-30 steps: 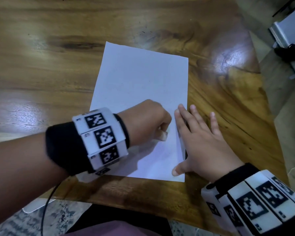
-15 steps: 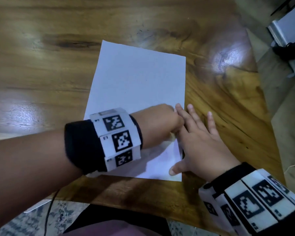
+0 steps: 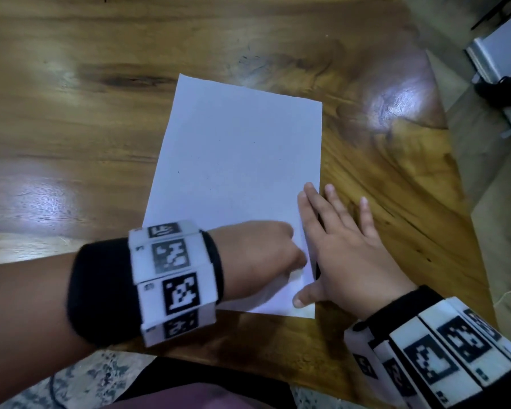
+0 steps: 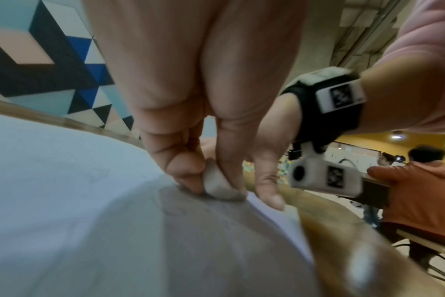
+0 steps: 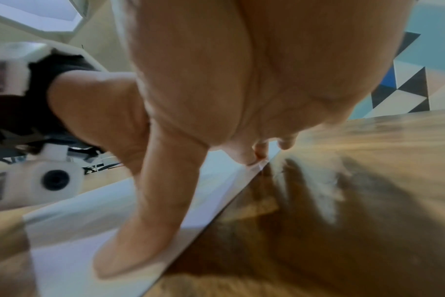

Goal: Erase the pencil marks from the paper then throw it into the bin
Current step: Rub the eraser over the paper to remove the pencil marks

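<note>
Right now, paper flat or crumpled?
Flat. The paper lies spread on the table, right hand pressing its edge, left hand rubbing an eraser on it.

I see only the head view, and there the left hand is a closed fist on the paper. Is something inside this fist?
Observer: Yes. In the left wrist view the left hand pinches a small white eraser between thumb and fingers, its underside touching the paper.
Operator: Where on the sheet does it touch?
Observer: Beside the sheet's right edge, close to the right hand's fingertip, which presses that edge down.
Operator: Are pencil marks still near the eraser?
Observer: Faint grey lines show on the paper just in front of it; they are too faint to read.
</note>
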A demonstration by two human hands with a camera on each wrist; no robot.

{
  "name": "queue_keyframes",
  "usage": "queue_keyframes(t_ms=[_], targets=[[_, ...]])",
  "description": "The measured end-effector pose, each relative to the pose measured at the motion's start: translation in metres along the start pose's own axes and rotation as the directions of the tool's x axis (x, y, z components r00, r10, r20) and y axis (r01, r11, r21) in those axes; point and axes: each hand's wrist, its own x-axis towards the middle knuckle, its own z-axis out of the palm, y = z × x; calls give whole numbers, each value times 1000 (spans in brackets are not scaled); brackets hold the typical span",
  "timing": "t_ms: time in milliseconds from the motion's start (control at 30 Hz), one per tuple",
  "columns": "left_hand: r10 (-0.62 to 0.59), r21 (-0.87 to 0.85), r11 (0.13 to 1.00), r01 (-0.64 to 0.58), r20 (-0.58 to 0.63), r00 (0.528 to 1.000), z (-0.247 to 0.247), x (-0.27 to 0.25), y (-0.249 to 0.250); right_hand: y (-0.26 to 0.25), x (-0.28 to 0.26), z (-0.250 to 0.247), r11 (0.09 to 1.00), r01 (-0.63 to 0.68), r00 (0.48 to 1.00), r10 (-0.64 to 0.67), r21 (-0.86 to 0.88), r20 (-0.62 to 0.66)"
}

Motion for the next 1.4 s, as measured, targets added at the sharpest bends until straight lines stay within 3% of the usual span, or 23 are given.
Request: queue_keyframes(t_ms=[67,133,267,333,467,600,667,767,867,1000,1067,1133,1233,1300,1400], targets=[[48,7,999,-49,32,998,7,-15,-7,0,-1,0,1000,3,1000,-3,13,-4],[28,-21,999,-29,-36,999,4,-17,-16,0,-1,0,1000,5,1000,-5,18,-10],[-149,-172,979,107,-258,955,-9,-4,-29,-1,-1,0,1000,4,1000,-4,1,-16],[-270,-344,922,179,-235,934,3,-9,-32,-1,-1,-1,1000,0,1000,0,-4,-12],[-309,-136,947,290,-150,939,40,-34,-29,-2,0,-1,1000,-13,1000,13,-3,-12],[-282,-251,939,234,-174,944,39,-48,-24,-4,-2,-2,999,-11,1000,10,-32,-28],[-200,-193,968,161,-207,958,34,-52,-20,-7,-2,-5,999,-11,997,8,-37,-72],[-190,-168,973,159,-188,963,31,-51,-21,-17,7,-12,998,29,985,-20,52,-170],[-179,-198,971,138,-206,962,34,-48,-25,-23,20,-11,989,111,986,-97,103,-135],[-151,-255,962,97,-204,967,21,-37,-41,-20,25,-7,991,102,989,-92,84,-117],[-190,-239,963,123,-280,941,-2,-22,-53,-21,24,-8,995,81,991,-74,58,-114],[-271,-228,954,194,-386,882,-27,-6,-66,-22,24,-9,998,60,993,-56,36,-100],[-341,-242,936,255,-440,831,-44,11,-75,-22,25,-11,999,39,996,-37,24,-77],[-293,-198,954,227,-439,850,-36,7,-70,-22,26,-11,999,33,997,-31,32,-65],[-153,-154,983,102,-364,919,-8,-19,-61,-22,26,-11,998,39,998,-37,48,-55]])
